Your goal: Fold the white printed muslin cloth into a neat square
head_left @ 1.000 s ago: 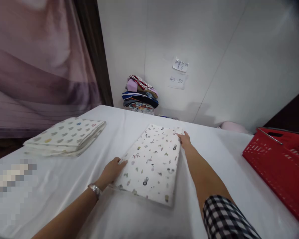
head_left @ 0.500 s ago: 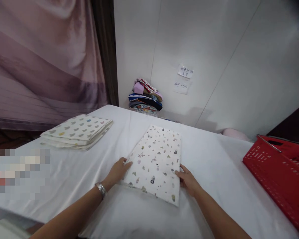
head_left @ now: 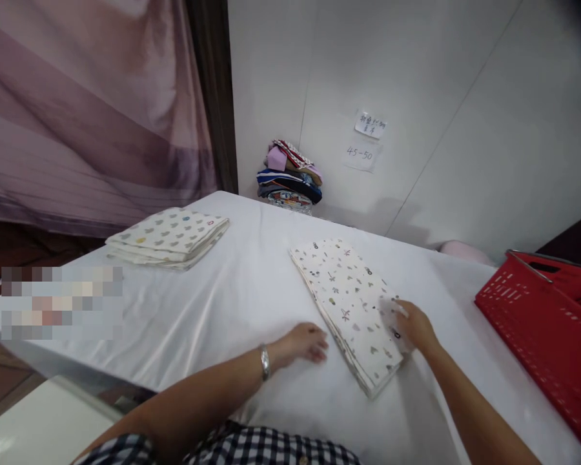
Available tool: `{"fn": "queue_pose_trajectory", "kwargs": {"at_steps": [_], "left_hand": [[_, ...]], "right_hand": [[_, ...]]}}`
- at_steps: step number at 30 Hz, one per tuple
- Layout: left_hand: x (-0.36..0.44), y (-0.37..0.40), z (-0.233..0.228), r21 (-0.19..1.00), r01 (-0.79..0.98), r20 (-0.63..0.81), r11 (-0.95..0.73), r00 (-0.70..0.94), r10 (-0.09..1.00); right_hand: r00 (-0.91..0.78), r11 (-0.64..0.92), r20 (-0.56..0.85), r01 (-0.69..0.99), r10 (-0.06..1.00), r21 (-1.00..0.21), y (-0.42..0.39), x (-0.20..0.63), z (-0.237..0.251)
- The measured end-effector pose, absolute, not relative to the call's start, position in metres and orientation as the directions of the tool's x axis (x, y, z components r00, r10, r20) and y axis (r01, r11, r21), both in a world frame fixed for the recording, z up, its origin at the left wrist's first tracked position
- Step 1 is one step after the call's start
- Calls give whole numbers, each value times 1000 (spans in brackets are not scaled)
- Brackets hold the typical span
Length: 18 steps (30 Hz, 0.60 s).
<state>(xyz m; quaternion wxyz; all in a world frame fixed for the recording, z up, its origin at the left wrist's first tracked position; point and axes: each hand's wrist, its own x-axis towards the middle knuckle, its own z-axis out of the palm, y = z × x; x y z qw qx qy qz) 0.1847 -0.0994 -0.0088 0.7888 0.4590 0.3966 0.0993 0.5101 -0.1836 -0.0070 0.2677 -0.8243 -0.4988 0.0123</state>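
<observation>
A folded white cloth (head_left: 351, 294) with a small print of plants and figures lies slantwise on the white-covered table. My right hand (head_left: 411, 323) is at its right edge, thumb side over the top and the fingers partly hidden, gripping the edge; the spot is somewhat blurred. Just left of the cloth, my left hand (head_left: 305, 342) hovers with loosely bent fingers and holds nothing. A silver bracelet (head_left: 265, 361) circles my left wrist. Farther left rests another folded cloth (head_left: 174, 232), cream with a grey heart-like pattern.
On the right stands a red plastic basket (head_left: 537, 336) with a metal handle. A stack of folded fabrics (head_left: 290, 177) sits behind the table's far edge, against the wall. Paper signs (head_left: 361, 155) hang on that wall. At the left is a pinkish curtain (head_left: 87, 103).
The printed cloth has turned and shifted right, its near end swinging rightward. My left hand has let go and come off its left edge. My right hand has moved right with the cloth.
</observation>
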Motion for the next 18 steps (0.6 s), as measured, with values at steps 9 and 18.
{"fn": "queue_pose_trajectory", "kwargs": {"at_steps": [9, 18], "left_hand": [[195, 33, 5, 856, -45, -486, 516, 272, 830], [248, 91, 2, 828, -119, -533, 547, 134, 835]], "right_hand": [[37, 101, 415, 947, 909, -304, -239, 366, -39], [-1, 35, 514, 998, 858, -56, -253, 359, -62]]}}
